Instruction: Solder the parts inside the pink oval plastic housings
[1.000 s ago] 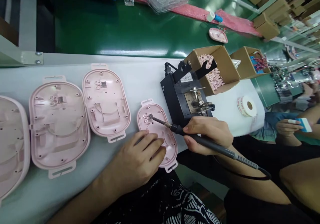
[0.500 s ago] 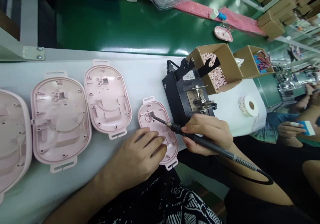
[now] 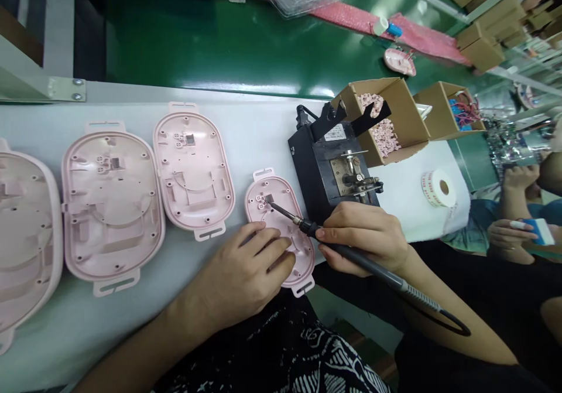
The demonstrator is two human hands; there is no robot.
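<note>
Centrally, the small pink housing shell lies open side up on the white table, just in front of the black solder stand. The left hand rests flat on the near half of this shell, fingers spread and pressing down, gripping nothing. The right hand is closed around the dark grip of the soldering iron, held like a pen; the iron's metal tip touches the small square part near the far end of the shell, beside two round bosses. The iron's cable loops off to the right below the wrist.

Left of the small shell, three larger pink shells lie in a row, all open side up: the nearest large shell just beside the small one, a middle shell touching or nearly touching it, and a third shell partly cut by the picture's left edge.

Behind the stand, an open cardboard box holds small pink parts; a second cardboard box holds wired components. A roll of tape lies on the table to the right of the stand. Beyond the table runs a green conveyor belt. At far right, another person's hand holds a blue-and-white object.
</note>
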